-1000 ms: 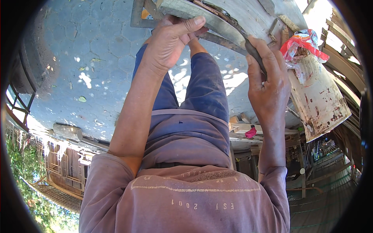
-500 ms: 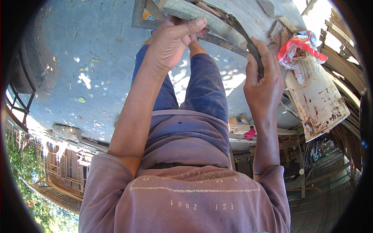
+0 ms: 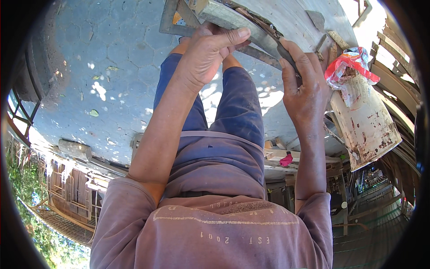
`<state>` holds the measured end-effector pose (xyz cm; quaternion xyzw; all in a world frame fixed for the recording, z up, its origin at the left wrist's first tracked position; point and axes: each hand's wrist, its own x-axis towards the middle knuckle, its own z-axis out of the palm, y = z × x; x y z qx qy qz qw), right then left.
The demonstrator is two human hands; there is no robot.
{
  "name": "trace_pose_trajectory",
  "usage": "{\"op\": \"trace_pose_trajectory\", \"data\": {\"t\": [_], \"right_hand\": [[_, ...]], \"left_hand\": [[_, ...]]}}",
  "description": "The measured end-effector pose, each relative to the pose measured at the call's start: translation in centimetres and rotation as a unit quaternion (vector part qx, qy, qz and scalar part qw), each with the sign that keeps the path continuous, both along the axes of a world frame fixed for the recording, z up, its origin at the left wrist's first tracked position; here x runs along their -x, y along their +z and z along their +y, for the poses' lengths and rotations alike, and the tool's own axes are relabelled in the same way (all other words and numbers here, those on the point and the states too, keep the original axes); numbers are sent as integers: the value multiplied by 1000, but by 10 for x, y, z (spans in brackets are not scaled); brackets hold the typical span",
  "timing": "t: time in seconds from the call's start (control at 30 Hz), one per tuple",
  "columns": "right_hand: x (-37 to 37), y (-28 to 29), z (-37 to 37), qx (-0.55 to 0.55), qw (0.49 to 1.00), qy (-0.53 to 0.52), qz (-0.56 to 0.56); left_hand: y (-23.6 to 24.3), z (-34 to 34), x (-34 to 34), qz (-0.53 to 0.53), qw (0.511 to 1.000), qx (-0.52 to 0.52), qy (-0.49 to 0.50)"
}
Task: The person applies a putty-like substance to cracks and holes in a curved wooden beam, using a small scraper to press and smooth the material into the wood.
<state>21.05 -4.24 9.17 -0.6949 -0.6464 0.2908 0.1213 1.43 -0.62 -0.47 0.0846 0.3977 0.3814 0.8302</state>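
My left hand (image 3: 208, 56) is closed round a thick, pale, slightly curved piece of wood (image 3: 239, 22) near the top edge. Its thumb lies along the near face, while its fingers pass underneath, partly hidden. At the wood's right end, my right hand (image 3: 308, 83) pinches a narrow dark strip (image 3: 289, 56) between thumb and fingers. That strip lies against the wood's edge; I cannot tell whether it is a tool or a loose piece. A rough brown split edge (image 3: 257, 20) runs along the wood's far side.
Behind the wood lies a grey board (image 3: 293, 22) with offcuts (image 3: 316, 20). A dark angled frame (image 3: 172, 31) stands by my left hand. At right are a rusty white container (image 3: 367, 121), a crumpled red-and-white plastic bag (image 3: 345, 67) and stacked timber (image 3: 394, 76). Paving (image 3: 121, 67) spreads left.
My left hand and the wood have shifted slightly right, closer to my right hand. Less of the dark strip shows beyond my right fingers. The whole view has moved a little.
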Motion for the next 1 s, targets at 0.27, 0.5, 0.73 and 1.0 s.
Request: {"op": "trace_pose_trajectory", "data": {"t": [0.27, 0.5, 0.73, 1.0], "right_hand": [[14, -6, 0, -67, 991, 34, -110], [15, -17, -10, -98, 987, 23, -121], [12, -22, -14, -105, 985, 29, -131], [23, -28, -17, -99, 986, -14, -133]], "left_hand": [[1, 0, 1, 9, 1000, 0, -7], [-1, 1, 2, 1, 1000, -17, -15], [-1, 0, 2, 2, 1000, -17, -8], [0, -1, 0, -9, 1000, -16, -9]]}}
